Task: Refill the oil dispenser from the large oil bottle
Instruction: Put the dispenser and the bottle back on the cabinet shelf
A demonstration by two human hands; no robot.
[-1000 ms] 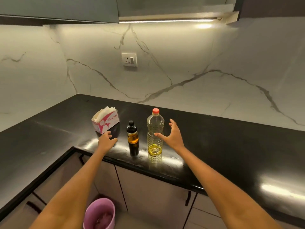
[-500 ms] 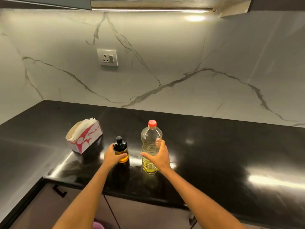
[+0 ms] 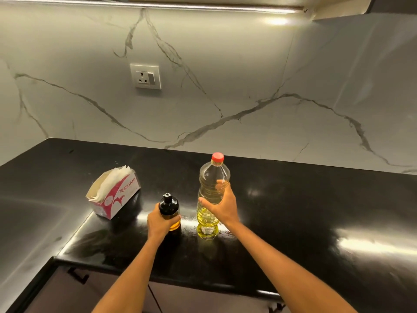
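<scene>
Right hand wraps the clear ribbed plastic oil bottle mid-body — light, squashy, slick (red cap on). Left hand grips the small dark glass dispenser — fragile.

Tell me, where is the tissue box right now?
In the head view the tissue box sits on the black counter, left of the oil dispenser that the left hand holds, below the wall socket.

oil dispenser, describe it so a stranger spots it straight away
On the black counter below the wall socket, two bottles stand side by side. The oil dispenser is the short dark one with a black top, gripped by the left hand, beside the taller clear red-capped large oil bottle.
</scene>
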